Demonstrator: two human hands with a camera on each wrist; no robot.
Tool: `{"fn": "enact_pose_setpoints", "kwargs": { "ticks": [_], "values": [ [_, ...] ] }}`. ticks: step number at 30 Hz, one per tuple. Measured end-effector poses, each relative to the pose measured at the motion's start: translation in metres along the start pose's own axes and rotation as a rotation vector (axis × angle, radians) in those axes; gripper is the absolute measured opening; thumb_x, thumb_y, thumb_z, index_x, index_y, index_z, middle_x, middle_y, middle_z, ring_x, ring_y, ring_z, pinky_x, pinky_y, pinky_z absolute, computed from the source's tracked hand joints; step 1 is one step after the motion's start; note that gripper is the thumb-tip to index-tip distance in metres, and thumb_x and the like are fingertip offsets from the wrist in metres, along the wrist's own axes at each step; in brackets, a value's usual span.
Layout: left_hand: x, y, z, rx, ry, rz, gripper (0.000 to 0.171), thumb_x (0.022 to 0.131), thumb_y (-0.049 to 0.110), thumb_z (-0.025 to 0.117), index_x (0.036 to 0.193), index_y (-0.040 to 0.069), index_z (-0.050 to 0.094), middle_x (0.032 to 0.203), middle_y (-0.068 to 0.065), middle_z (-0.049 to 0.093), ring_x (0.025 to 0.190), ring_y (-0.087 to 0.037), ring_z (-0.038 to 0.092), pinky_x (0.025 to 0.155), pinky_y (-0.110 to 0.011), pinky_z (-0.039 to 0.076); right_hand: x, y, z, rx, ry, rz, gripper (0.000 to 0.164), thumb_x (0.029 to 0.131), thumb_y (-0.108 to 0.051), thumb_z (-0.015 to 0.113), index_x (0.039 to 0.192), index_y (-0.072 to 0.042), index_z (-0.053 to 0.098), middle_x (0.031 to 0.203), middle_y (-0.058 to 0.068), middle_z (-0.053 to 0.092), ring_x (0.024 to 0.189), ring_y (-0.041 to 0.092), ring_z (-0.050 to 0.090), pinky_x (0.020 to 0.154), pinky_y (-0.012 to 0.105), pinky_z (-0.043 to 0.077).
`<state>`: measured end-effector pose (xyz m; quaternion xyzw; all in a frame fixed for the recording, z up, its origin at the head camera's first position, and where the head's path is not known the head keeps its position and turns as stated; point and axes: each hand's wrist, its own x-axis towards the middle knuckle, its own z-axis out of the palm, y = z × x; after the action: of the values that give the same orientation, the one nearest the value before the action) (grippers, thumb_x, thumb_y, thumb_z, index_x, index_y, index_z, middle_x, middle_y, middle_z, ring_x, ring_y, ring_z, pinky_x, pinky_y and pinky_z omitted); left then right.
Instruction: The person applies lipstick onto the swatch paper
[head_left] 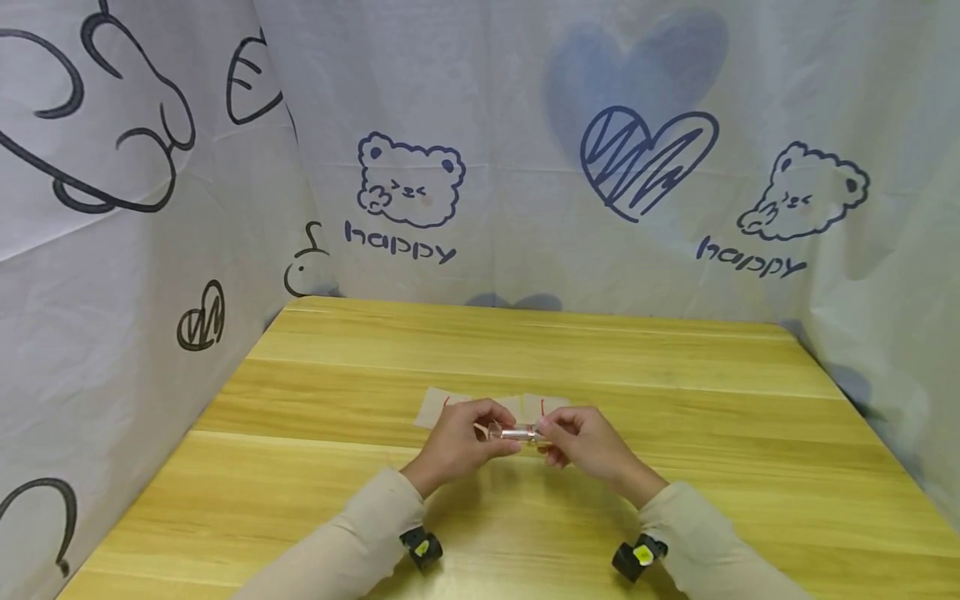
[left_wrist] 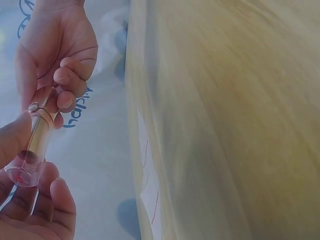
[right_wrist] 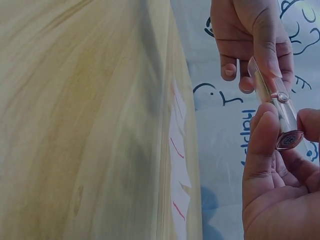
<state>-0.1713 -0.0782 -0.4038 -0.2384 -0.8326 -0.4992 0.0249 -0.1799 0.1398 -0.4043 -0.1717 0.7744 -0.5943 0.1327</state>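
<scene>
A lipstick (head_left: 516,433) with a clear cap and a shiny metallic band is held level above the table between both hands. My left hand (head_left: 463,437) pinches the clear-capped end between thumb and fingers. At the other end, my right hand (head_left: 588,440) grips the base with thumb and fingertips. A small clear stone shows on the band of the lipstick (left_wrist: 39,132) in the left wrist view. On its base (right_wrist: 290,140), the right wrist view shows a round dark label. Cap and base appear joined.
Behind the hands, pale paper pieces (head_left: 432,408) with red strokes lie on the wooden table (head_left: 525,350), partly hidden by the hands. White curtains (head_left: 510,192) with drawn hearts and bears hang along the back and sides. Each wrist wears a black camera (head_left: 422,548).
</scene>
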Motion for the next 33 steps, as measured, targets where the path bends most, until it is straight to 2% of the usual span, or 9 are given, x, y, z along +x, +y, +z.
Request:
{"fn": "enact_pose_setpoints", "kwargs": {
  "ticks": [4,14,20,26,29,33],
  "values": [
    [0.0,0.001,0.001,-0.003,-0.003,0.0,0.018,0.081,0.014,0.08,0.093,0.007,0.069,0.085,0.002,0.066,0.077,-0.016,0.06,0.065,-0.025,0.051,0.0,0.001,0.0,-0.002,-0.008,0.005,0.03,0.1,-0.018,0.056,0.098,0.011,0.065,0.077,0.01,0.065,0.062,0.014,0.062,0.06,0.03,0.056],
    [0.001,0.0,0.0,0.022,-0.023,0.002,0.018,0.082,0.017,0.079,0.094,0.008,0.069,0.088,0.003,0.066,0.079,-0.012,0.058,0.066,-0.025,0.052,-0.001,0.0,0.0,0.009,-0.034,0.003,0.027,0.1,-0.015,0.057,0.099,0.01,0.063,0.081,0.016,0.066,0.065,0.014,0.063,0.064,0.036,0.057],
    [0.002,0.0,-0.003,0.023,-0.05,0.003,0.021,0.081,0.017,0.08,0.096,0.007,0.069,0.09,0.003,0.067,0.077,-0.011,0.058,0.065,-0.025,0.051,-0.002,-0.002,-0.004,0.004,-0.132,0.006,0.023,0.098,-0.013,0.059,0.103,0.01,0.061,0.089,0.018,0.065,0.077,0.021,0.065,0.072,0.038,0.057],
    [0.004,0.002,-0.007,0.021,-0.096,-0.013,0.026,0.082,0.02,0.08,0.103,0.01,0.068,0.096,0.003,0.067,0.084,-0.013,0.061,0.067,-0.025,0.051,0.001,0.0,-0.008,0.051,-0.219,0.012,0.022,0.097,-0.008,0.059,0.108,0.012,0.058,0.091,0.017,0.064,0.081,0.02,0.063,0.074,0.038,0.056],
    [0.005,0.001,-0.011,0.025,-0.101,-0.025,0.03,0.084,0.021,0.078,0.109,0.008,0.067,0.101,0.0,0.067,0.088,-0.016,0.063,0.07,-0.026,0.053,0.002,0.003,-0.01,0.082,-0.214,0.012,0.026,0.097,-0.007,0.059,0.111,0.014,0.057,0.094,0.012,0.061,0.085,0.021,0.062,0.076,0.035,0.056],
    [0.006,-0.004,-0.019,0.052,-0.069,-0.059,0.032,0.089,0.023,0.074,0.115,0.006,0.064,0.108,-0.007,0.066,0.091,-0.018,0.064,0.073,-0.029,0.053,0.003,0.006,-0.015,0.149,-0.174,0.026,0.032,0.098,-0.008,0.057,0.118,0.017,0.054,0.103,0.014,0.058,0.094,0.024,0.06,0.081,0.035,0.054]
  ]
}}
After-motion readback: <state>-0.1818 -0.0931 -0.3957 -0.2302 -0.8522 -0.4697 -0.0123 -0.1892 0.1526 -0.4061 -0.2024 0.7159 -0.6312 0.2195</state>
